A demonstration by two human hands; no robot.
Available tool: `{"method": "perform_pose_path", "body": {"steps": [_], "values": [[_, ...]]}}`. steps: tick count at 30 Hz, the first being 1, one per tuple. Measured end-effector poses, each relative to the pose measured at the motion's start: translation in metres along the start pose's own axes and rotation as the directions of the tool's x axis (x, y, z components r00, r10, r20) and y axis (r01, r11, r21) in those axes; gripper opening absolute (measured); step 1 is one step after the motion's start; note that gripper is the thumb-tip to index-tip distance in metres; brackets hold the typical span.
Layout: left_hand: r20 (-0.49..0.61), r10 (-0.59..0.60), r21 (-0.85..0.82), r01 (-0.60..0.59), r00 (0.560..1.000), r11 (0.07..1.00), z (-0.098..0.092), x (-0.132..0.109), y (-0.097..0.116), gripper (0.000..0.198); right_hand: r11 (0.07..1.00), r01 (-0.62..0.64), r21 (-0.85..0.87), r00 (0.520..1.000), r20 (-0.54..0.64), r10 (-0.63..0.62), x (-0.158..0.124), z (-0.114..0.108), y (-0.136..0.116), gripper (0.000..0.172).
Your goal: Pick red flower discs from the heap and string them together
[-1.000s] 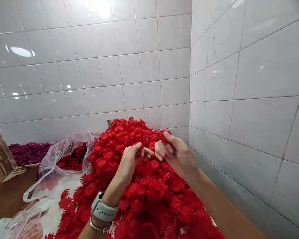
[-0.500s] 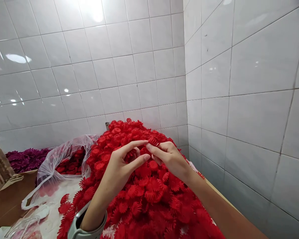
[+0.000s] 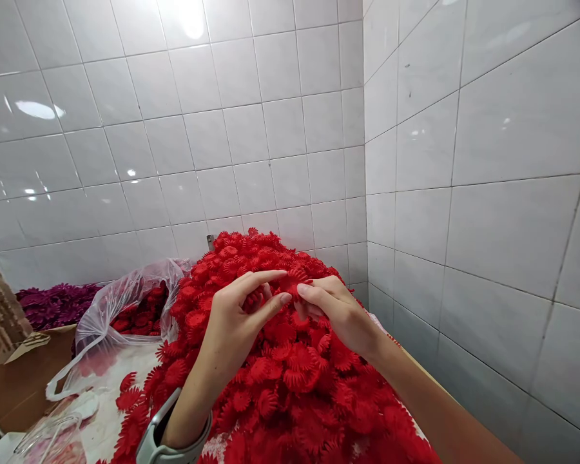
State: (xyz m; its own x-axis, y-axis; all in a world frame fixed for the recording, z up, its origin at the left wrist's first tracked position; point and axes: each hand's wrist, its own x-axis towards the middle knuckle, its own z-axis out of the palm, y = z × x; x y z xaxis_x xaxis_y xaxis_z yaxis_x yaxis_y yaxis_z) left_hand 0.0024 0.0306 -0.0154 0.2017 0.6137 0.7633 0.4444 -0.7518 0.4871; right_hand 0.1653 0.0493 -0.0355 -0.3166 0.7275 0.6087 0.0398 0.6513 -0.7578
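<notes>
Both hands meet above the heap of red flower pieces (image 3: 290,380) piled in the tiled corner. The left hand (image 3: 232,322) and right hand (image 3: 341,309) pinch 1 red flower piece (image 3: 290,283) between narrow fingertips. A plastic bag (image 3: 120,309) lies to the left on the counter (image 3: 99,425).

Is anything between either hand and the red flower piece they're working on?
Nothing visible. The left hand and right hand meet above the red pile, fingertips pinching one flower piece between them. The bag lies off to the left, apart from both hands.
</notes>
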Motion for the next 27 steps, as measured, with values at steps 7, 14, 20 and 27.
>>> {"method": "perform_pose_path", "body": {"steps": [7, 14, 20, 27], "values": [[0.062, 0.039, -0.042, -0.036, 0.997, 0.998, 0.001, -0.002, 0.007, 0.019, 0.985, -0.002, 0.172, 0.998, 0.062, -0.009, -0.001, 0.001, 0.003, 0.042], [0.135, -0.021, -0.159, 0.043, 0.991, 0.986, 0.000, -0.002, 0.009, 0.010, 0.957, 0.046, 0.288, 0.996, 0.060, -0.066, -0.001, 0.003, 0.005, 0.048], [0.135, -0.158, -0.279, 0.191, 0.978, 0.941, 0.000, -0.001, 0.009, 0.022, 0.945, 0.063, 0.320, 0.992, 0.083, -0.095, -0.002, 0.006, 0.004, 0.055], [0.016, -0.308, -0.305, 0.298, 0.951, 0.905, -0.006, 0.003, -0.004, 0.017, 0.971, 0.052, 0.233, 0.995, 0.074, -0.071, 0.001, -0.003, 0.005, 0.056]]}}
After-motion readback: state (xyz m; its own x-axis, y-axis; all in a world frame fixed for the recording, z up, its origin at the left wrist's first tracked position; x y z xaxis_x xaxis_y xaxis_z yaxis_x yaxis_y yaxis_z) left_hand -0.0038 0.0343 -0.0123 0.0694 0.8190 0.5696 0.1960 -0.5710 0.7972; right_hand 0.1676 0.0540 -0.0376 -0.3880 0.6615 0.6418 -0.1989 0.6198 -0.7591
